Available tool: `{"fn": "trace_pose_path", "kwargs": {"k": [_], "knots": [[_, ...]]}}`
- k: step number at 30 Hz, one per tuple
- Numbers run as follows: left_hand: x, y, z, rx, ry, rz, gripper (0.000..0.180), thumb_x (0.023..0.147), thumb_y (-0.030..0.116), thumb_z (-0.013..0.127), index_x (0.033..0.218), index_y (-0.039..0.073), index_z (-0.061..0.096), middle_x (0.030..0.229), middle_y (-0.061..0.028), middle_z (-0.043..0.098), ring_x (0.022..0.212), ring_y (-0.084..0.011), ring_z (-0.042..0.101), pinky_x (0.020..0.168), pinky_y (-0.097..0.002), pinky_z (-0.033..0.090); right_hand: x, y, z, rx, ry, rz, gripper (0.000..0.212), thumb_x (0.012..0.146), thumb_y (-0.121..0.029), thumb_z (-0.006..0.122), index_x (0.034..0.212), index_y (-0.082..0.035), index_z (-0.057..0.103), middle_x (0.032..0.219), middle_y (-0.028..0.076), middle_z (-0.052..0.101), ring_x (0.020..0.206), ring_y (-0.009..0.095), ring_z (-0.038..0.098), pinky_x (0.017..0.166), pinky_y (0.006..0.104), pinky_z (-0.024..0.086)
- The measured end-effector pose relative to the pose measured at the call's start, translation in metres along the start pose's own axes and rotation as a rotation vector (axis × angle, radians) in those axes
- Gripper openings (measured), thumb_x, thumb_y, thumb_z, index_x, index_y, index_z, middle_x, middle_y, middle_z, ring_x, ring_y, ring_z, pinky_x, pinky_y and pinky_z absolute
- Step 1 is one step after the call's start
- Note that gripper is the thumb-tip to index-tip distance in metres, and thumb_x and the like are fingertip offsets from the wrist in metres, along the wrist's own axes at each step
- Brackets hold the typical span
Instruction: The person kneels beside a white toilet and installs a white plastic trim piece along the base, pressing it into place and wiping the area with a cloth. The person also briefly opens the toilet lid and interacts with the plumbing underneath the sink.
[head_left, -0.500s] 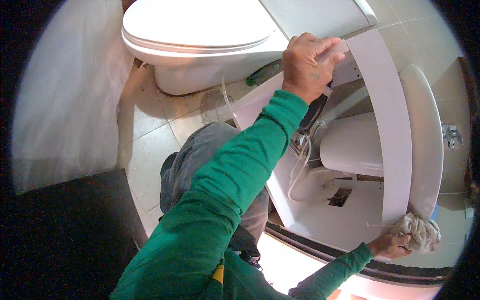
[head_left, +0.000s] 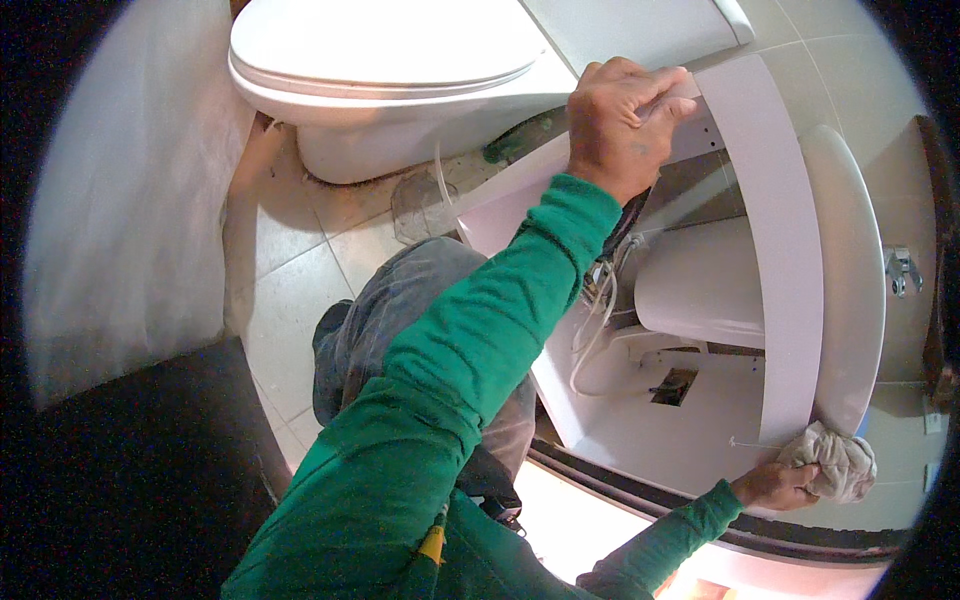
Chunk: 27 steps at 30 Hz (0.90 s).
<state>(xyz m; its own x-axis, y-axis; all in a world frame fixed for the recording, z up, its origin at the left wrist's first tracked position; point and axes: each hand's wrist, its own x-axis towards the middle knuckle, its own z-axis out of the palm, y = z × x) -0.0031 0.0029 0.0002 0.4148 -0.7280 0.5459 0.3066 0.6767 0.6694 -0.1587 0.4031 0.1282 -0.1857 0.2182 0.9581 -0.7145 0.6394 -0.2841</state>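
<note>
1. At the lower right, beside the near end of the white cabinet front panel [head_left: 775, 250], a crumpled pale grey cloth [head_left: 832, 462] sits bunched against the panel's bottom corner and the rim of the white washbasin [head_left: 850, 290].
2. Fingers of the right hand [head_left: 772, 485] are closed on the cloth's left side, pressing it to that corner; the green sleeve [head_left: 660, 540] reaches in from the lower edge.
3. Up at the far end of the same panel, the left hand [head_left: 625, 120] is curled shut over the panel's top edge, knuckles toward the camera, with its green-sleeved forearm [head_left: 490, 320] running down toward the body.
4. Between the two hands the panel curves in a long white band, with the basin's rim just beside it on the right.
5. Behind the panel the open cabinet [head_left: 640, 420] shows the underside of the basin bowl [head_left: 700, 285], white hoses [head_left: 595, 320] looping down on the left, and a small dark cut-out [head_left: 673, 386] in the white floor of the cabinet.
6. A chrome fitting [head_left: 900, 270] shows on the far right, past the basin.
7. Beyond the left hand stands a white toilet [head_left: 400, 70] with its lid down, on pale floor tiles [head_left: 290, 300].
8. A clear plastic piece [head_left: 420, 205] lies on the tiles near the toilet's base.
9. The person's knee in grey trousers [head_left: 400, 300] rests on the floor beneath the left arm.
</note>
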Motion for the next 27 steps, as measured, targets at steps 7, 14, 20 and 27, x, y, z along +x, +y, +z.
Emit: {"fn": "trace_pose_path", "kwargs": {"k": [7, 14, 20, 27], "knots": [[0.007, -0.001, -0.010, 0.019, -0.027, 0.037, 0.028, 0.076, 0.021, 0.084, 0.100, 0.007, 0.079, 0.084, -0.0119, 0.071, 0.082, -0.0265, 0.067, 0.075, -0.0372, 0.054, 0.005, 0.018, -0.003, 0.085, -0.071, -0.101, 0.060, 0.098, -0.040, 0.057, 0.124, 0.014, 0.051, 0.120, 0.029, 0.060, 0.102, 0.038, 0.063, 0.092, 0.0460, 0.052], [-0.006, -0.010, 0.008, 0.151, -0.150, 0.254, 0.023, 0.088, 0.009, 0.067, 0.110, 0.008, 0.070, 0.110, -0.0125, 0.070, 0.100, -0.0304, 0.062, 0.087, -0.0427, 0.052, 0.005, 0.029, -0.016, -0.208, -0.076, -0.378, 0.053, 0.096, -0.028, 0.059, 0.129, 0.012, 0.049, 0.129, 0.032, 0.056, 0.112, 0.041, 0.061, 0.100, 0.0460, 0.049], [0.019, -0.046, -0.011, -0.568, -0.307, -0.460, 0.043, 0.095, 0.004, 0.061, 0.138, -0.002, 0.058, 0.146, -0.0195, 0.053, 0.129, -0.0299, 0.057, 0.110, -0.0401, 0.047, -0.023, -0.003, 0.008, 0.019, -0.042, -0.121, 0.055, 0.091, -0.019, 0.064, 0.133, 0.011, 0.046, 0.137, 0.037, 0.050, 0.122, 0.045, 0.057, 0.110, 0.0481, 0.043], [0.047, -0.035, -0.018, 0.212, -0.762, -0.212, 0.048, 0.104, 0.006, 0.042, 0.153, 0.007, 0.044, 0.157, -0.0143, 0.042, 0.142, -0.0319, 0.044, 0.113, -0.0422, 0.044, -0.007, -0.004, -0.025, 0.146, -0.050, -0.147, 0.047, 0.086, -0.015, 0.062, 0.125, 0.007, 0.050, 0.109, 0.024, 0.062, 0.098, 0.036, 0.065, 0.090, 0.0423, 0.051]]}}
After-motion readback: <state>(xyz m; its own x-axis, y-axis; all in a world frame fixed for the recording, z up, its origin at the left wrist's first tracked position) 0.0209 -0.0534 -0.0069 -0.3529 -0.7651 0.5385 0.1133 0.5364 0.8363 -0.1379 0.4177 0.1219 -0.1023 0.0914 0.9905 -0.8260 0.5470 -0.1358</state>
